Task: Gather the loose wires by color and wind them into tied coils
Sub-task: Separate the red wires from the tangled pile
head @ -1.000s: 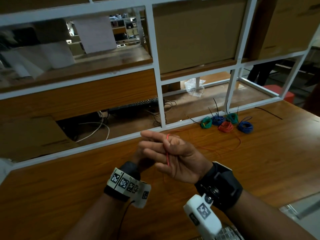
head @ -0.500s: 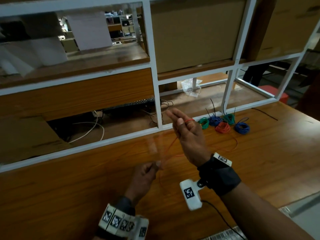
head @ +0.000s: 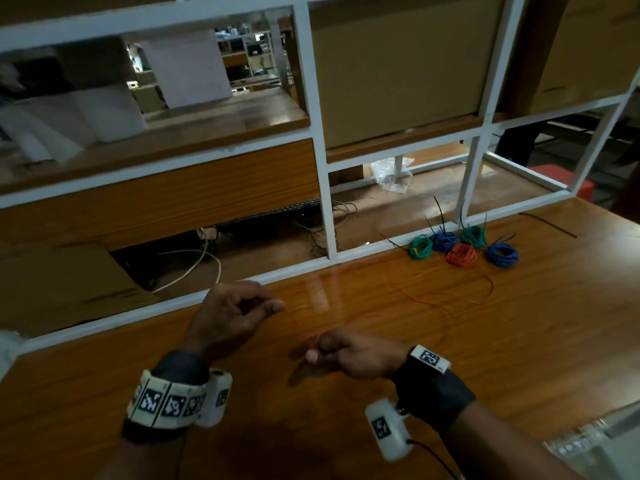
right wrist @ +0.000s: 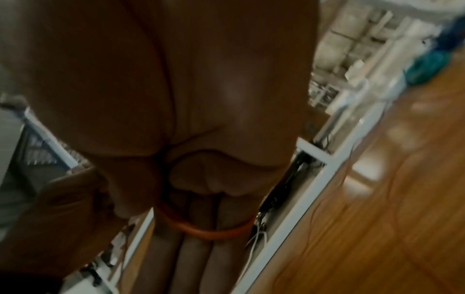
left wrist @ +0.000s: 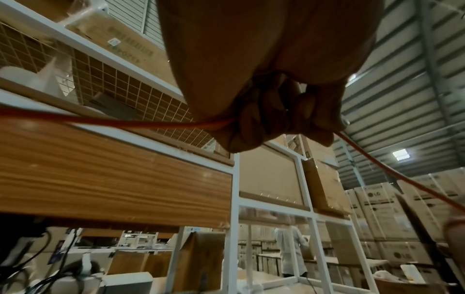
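Observation:
A thin loose red wire (head: 446, 301) trails over the wooden table (head: 519, 358) toward me. My left hand (head: 273, 308) pinches it between thumb and curled fingers; in the left wrist view the red wire (left wrist: 151, 123) runs out of both sides of the fist. My right hand (head: 317, 348) sits just right of the left, low over the table. The red wire (right wrist: 201, 231) is looped round its fingers (right wrist: 191, 258), with the thumb on top. A short taut stretch joins the two hands. At the back lie tied coils: green (head: 420, 247), blue (head: 443, 239), green (head: 472, 235), red (head: 460, 254), blue (head: 502, 254).
A white metal shelf frame (head: 329, 202) borders the table's far edge. Behind it are cables (head: 194, 268) and a keyboard (head: 273, 214). A black zip tie (head: 547, 224) lies at the far right. In the left wrist view, a person in white (left wrist: 292, 252) stands far off among stacked boxes.
My right hand has come down from near the coils to low over the table near me. The left hand has moved forward and left, drawing the wire taut between them.

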`<state>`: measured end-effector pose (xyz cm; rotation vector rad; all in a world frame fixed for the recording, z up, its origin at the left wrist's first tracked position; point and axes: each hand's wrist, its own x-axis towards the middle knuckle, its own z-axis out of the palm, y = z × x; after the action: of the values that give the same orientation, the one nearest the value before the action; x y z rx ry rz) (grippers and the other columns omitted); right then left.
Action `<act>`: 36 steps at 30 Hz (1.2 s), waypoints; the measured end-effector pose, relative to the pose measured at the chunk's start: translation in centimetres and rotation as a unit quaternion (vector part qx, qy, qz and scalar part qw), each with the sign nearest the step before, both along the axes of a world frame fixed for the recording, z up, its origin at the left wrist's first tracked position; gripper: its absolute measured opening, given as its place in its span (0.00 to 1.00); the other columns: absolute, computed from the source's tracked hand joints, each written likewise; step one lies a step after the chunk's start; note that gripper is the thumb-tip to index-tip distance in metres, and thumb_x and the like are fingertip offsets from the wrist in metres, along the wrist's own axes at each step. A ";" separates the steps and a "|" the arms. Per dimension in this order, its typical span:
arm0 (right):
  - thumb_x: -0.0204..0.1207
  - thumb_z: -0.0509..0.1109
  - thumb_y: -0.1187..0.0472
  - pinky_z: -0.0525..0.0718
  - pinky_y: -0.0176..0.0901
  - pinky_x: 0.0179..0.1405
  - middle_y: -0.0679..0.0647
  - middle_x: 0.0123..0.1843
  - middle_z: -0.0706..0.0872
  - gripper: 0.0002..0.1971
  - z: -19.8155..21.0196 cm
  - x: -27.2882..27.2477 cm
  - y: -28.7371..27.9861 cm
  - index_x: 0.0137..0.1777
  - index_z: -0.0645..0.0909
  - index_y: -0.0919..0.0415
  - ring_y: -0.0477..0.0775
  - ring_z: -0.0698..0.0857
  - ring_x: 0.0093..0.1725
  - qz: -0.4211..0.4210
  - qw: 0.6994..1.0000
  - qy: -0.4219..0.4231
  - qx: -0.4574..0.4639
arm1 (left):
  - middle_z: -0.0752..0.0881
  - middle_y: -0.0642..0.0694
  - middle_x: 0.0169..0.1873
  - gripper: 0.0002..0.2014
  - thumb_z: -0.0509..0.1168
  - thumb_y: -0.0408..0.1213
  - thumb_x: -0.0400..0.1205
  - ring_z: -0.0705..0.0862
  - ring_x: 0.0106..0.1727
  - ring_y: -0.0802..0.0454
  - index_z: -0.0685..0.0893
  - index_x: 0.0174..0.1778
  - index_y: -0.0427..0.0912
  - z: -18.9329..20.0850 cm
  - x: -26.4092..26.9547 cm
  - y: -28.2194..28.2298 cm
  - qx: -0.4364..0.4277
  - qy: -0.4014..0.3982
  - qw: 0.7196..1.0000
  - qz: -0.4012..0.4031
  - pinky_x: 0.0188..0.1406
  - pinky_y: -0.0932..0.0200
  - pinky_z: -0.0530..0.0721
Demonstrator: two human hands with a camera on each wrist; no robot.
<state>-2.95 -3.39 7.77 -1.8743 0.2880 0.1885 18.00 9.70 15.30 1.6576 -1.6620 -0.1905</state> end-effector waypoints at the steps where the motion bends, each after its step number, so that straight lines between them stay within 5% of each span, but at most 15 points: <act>1: 0.93 0.58 0.48 0.75 0.60 0.81 0.44 0.74 0.86 0.20 0.2 0.3 0.3 0.72 0.85 0.56 0.47 0.82 0.74 0.018 0.999 -0.009 0.038 | 0.90 0.52 0.36 0.23 0.64 0.68 0.78 0.87 0.35 0.49 0.91 0.45 0.52 0.7 0.0 -0.4 -0.005 -0.007 1.000 -0.009 0.29 0.45 0.86; 4: 0.94 0.58 0.53 0.75 0.65 0.81 0.61 0.70 0.88 0.21 1.1 0.8 0.7 0.79 0.77 0.64 0.55 0.85 0.73 0.065 0.989 -0.021 0.134 | 0.90 0.55 0.39 0.20 0.66 0.63 0.79 0.89 0.39 0.52 0.91 0.46 0.50 2.2 -0.3 -1.6 -0.017 -0.013 0.999 -0.041 0.33 0.51 0.88; 7: 0.94 0.55 0.60 0.77 0.59 0.78 0.59 0.65 0.91 0.21 2.1 0.8 0.9 0.80 0.72 0.73 0.56 0.86 0.67 0.120 0.964 -0.033 0.236 | 0.91 0.55 0.40 0.10 0.73 0.51 0.79 0.90 0.44 0.53 0.92 0.45 0.48 2.6 -0.2 -3.1 0.008 0.004 0.999 -0.049 0.40 0.57 0.89; 10: 0.92 0.54 0.61 0.79 0.53 0.74 0.56 0.62 0.91 0.20 3.5 0.5 1.1 0.78 0.73 0.70 0.56 0.86 0.66 0.156 0.931 -0.055 0.327 | 0.93 0.52 0.40 0.07 0.77 0.40 0.74 0.90 0.43 0.58 0.93 0.43 0.42 2.8 -1.0 -4.1 0.010 0.104 0.994 -0.028 0.40 0.68 0.85; 14: 0.88 0.57 0.61 0.78 0.53 0.76 0.58 0.64 0.91 0.20 6.0 1.0 1.2 0.75 0.74 0.69 0.54 0.87 0.67 0.151 0.892 -0.110 0.412 | 0.87 0.52 0.28 0.13 0.74 0.50 0.77 0.79 0.27 0.59 0.93 0.44 0.43 0.9 -1.6 -4.3 -0.010 0.211 0.977 0.032 0.27 0.65 0.77; 17: 0.86 0.58 0.61 0.78 0.53 0.77 0.60 0.66 0.90 0.21 7.8 2.0 1.0 0.76 0.75 0.69 0.55 0.87 0.69 0.128 0.872 -0.161 0.444 | 0.87 0.32 0.37 0.10 0.63 0.34 0.87 0.84 0.29 0.56 0.87 0.42 0.41 0.3 -4.1 -4.5 0.105 0.292 0.950 0.022 0.29 0.60 0.83; 20: 0.86 0.58 0.62 0.72 0.55 0.81 0.62 0.71 0.86 0.23 9.3 3.0 0.3 0.78 0.74 0.69 0.57 0.84 0.73 0.065 0.846 -0.243 0.469 | 0.84 0.25 0.42 0.16 0.55 0.26 0.89 0.88 0.32 0.67 0.87 0.45 0.40 -1.8 -6.1 -2.3 0.167 0.252 0.953 -0.013 0.31 0.67 0.86; 22: 0.88 0.55 0.62 0.64 0.58 0.86 0.65 0.78 0.79 0.24 9.9 3.6 -0.5 0.82 0.68 0.70 0.61 0.78 0.80 -0.005 0.823 -0.294 0.487 | 0.91 0.46 0.37 0.21 0.58 0.27 0.88 0.85 0.33 0.67 0.91 0.43 0.55 -3.1 -6.3 -2.3 0.149 0.260 0.954 0.027 0.34 0.58 0.82; 23: 0.90 0.53 0.61 0.63 0.59 0.87 0.66 0.81 0.77 0.25 10.0 3.9 -1.0 0.84 0.65 0.70 0.62 0.75 0.82 -0.050 0.810 -0.311 0.496 | 0.88 0.50 0.29 0.20 0.61 0.29 0.88 0.82 0.29 0.62 0.90 0.37 0.55 -4.7 -5.9 -3.4 0.050 0.266 0.962 0.046 0.32 0.57 0.77; 26: 0.93 0.49 0.60 0.72 0.55 0.85 0.62 0.78 0.82 0.23 9.5 4.4 -2.6 0.85 0.66 0.68 0.59 0.80 0.80 -0.233 0.792 -0.309 0.472 | 0.85 0.51 0.25 0.08 0.68 0.38 0.83 0.79 0.27 0.58 0.91 0.42 0.50 -5.4 -5.5 -2.1 0.076 0.312 0.946 0.048 0.27 0.64 0.75; 30: 0.94 0.56 0.58 0.80 0.61 0.77 0.54 0.66 0.91 0.15 6.7 3.9 -3.7 0.70 0.82 0.57 0.56 0.87 0.70 -0.384 0.882 -0.237 0.131 | 0.88 0.53 0.30 0.06 0.69 0.40 0.84 0.82 0.30 0.62 0.91 0.47 0.51 -6.4 -5.2 -0.9 0.099 0.250 0.961 0.071 0.30 0.66 0.78; 33: 0.93 0.58 0.56 0.85 0.69 0.67 0.54 0.62 0.90 0.13 4.9 3.1 -3.3 0.64 0.84 0.55 0.70 0.86 0.65 -0.306 0.944 -0.109 -0.056 | 0.91 0.58 0.37 0.03 0.71 0.44 0.82 0.87 0.40 0.64 0.90 0.45 0.57 -5.6 -2.9 0.8 0.116 0.194 0.966 0.122 0.40 0.64 0.82; 36: 0.93 0.58 0.52 0.86 0.63 0.66 0.58 0.61 0.88 0.13 4.6 2.3 -2.5 0.60 0.84 0.50 0.66 0.86 0.61 -0.175 0.977 -0.029 -0.117 | 0.90 0.61 0.41 0.02 0.72 0.50 0.79 0.86 0.45 0.68 0.89 0.44 0.60 -3.7 -1.7 2.0 0.104 0.070 0.983 0.136 0.42 0.63 0.85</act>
<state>-0.64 -5.90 12.33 -2.0211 0.6157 -0.1476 16.32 11.75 11.56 1.9601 -1.3324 -0.3469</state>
